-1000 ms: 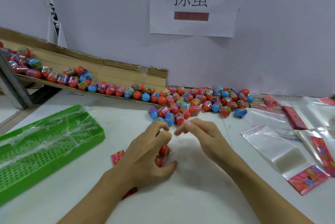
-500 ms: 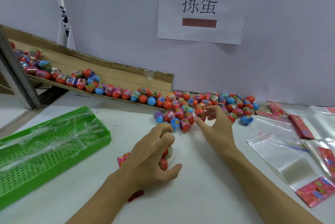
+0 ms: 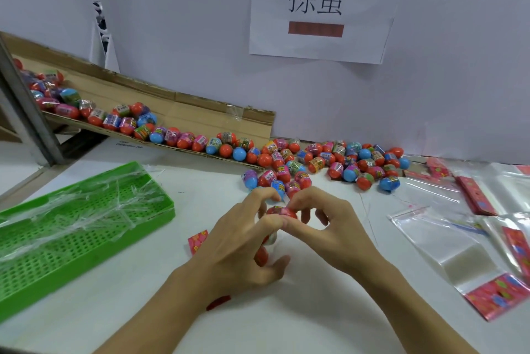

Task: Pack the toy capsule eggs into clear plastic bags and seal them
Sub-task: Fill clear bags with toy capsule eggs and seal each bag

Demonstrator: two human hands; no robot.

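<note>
Right hand (image 3: 329,227) back from the egg pile (image 3: 329,161), now pinching a red egg (image 3: 279,211) at the left hand (image 3: 243,242), which cups a bag with eggs | egg likely light, hard, slippery; hold round its middle | green tray (image 3: 86,227) left of hands, spare bags (image 3: 447,244) right; nothing blocks.

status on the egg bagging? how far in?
Done: no sealed bag of eggs is in view. In hand: the left hand grips a bag holding a few eggs, while the right hand pinches another egg at its mouth. Left: the pile of loose eggs on the table, more on the cardboard ramp, and empty bags at right.
</note>
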